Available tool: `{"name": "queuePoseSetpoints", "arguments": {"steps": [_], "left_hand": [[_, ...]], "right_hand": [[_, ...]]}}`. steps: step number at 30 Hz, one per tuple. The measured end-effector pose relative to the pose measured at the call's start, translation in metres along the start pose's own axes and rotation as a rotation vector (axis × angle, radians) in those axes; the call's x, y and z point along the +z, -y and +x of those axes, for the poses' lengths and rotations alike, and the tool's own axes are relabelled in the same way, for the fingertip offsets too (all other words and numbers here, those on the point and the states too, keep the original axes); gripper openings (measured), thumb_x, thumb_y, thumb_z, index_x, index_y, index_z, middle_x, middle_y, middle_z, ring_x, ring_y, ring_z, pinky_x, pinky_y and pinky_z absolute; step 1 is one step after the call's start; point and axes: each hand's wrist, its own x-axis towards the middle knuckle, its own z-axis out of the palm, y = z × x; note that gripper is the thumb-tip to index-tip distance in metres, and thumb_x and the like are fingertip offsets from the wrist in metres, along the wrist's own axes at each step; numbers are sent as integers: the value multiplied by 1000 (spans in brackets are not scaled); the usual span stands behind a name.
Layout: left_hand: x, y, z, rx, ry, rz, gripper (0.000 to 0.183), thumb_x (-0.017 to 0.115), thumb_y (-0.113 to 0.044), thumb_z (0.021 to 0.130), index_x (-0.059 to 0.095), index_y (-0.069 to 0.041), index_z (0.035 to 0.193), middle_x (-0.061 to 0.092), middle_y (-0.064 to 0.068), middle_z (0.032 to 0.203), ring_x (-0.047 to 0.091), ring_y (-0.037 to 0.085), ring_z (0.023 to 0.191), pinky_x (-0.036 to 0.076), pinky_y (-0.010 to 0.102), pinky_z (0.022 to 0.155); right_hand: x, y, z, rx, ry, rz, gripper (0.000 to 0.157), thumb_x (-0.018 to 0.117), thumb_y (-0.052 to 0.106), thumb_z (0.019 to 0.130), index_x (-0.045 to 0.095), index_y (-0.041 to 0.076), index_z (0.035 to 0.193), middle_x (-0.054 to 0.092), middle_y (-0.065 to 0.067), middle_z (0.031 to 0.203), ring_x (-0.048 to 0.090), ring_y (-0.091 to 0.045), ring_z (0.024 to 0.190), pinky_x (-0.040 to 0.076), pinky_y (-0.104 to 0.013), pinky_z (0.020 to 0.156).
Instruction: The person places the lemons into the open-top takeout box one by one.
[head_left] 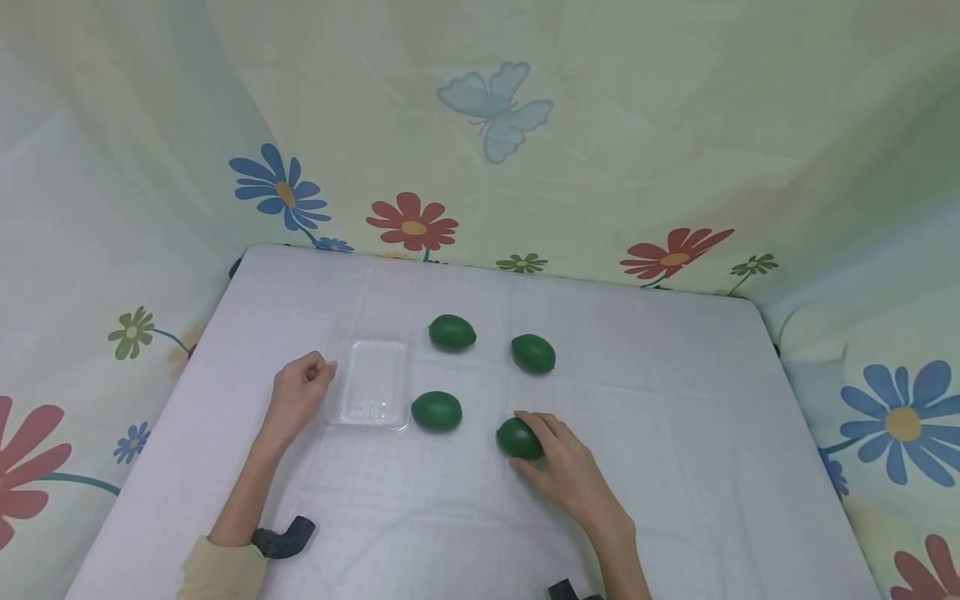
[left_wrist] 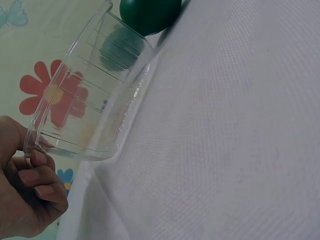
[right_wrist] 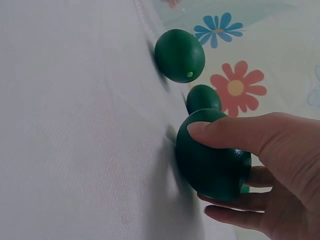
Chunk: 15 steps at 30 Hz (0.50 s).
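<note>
My left hand (head_left: pixel 300 390) pinches the left rim of a clear plastic container (left_wrist: pixel 75 100) between thumb and curled fingers. The container (head_left: pixel 375 340) stands on the table, and nothing shows inside it. In my right hand (head_left: pixel 564 462) is a dark green lime (right_wrist: pixel 210 160), with the thumb on one side and the fingers round the other. Close to the container's right side lies a second lime (head_left: pixel 437 412). Two more, a far lime (head_left: pixel 452 332) and a lime to its right (head_left: pixel 533 354), lie farther back. The right palm is partly hidden in the head view.
A white cloth covers the table (head_left: pixel 697 433). Behind it hangs a flowered curtain (head_left: pixel 585 208), which also runs along both sides. Dark wrist-worn gear (head_left: pixel 285 540) sits by the left forearm, beside a beige sleeve (head_left: pixel 222 571).
</note>
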Motion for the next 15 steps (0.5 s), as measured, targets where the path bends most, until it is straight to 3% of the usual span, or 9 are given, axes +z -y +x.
{"name": "queuePoseSetpoints", "arguments": {"steps": [15], "left_hand": [[-1, 0, 0, 13, -4, -9, 29, 55, -22, 98, 47, -8, 73, 41, -1, 57, 37, 14, 52, 32, 25, 46]], "right_hand": [[-1, 1, 0, 11, -7, 8, 66, 85, 24, 74, 55, 20, 132, 60, -4, 125, 63, -25, 112, 53, -43, 90]]}}
